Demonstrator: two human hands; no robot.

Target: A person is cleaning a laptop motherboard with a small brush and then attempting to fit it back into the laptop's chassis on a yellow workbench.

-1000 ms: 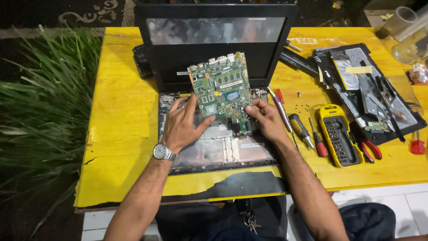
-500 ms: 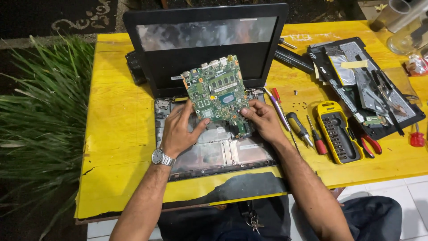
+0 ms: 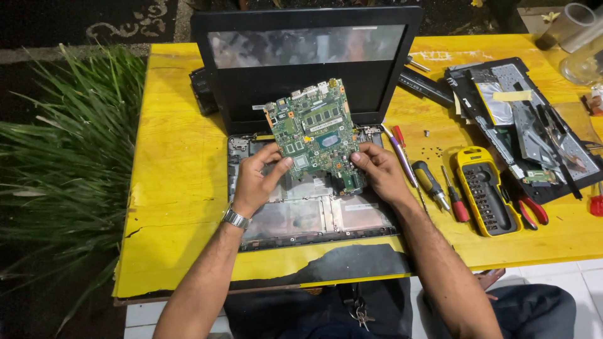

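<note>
Hands — left hand and right hand — both pinching green circuit board edges above opened laptop base.

Green circuit board; yellow table w/ black worn patch; yellow-black bit case; red-handled pliers.

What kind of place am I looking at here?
Probably an informal outdoor repair spot: a worn yellow table stands beside tall grass, with screwdrivers and a bit set laid out while both hands lift a green circuit board from an opened laptop.
</note>
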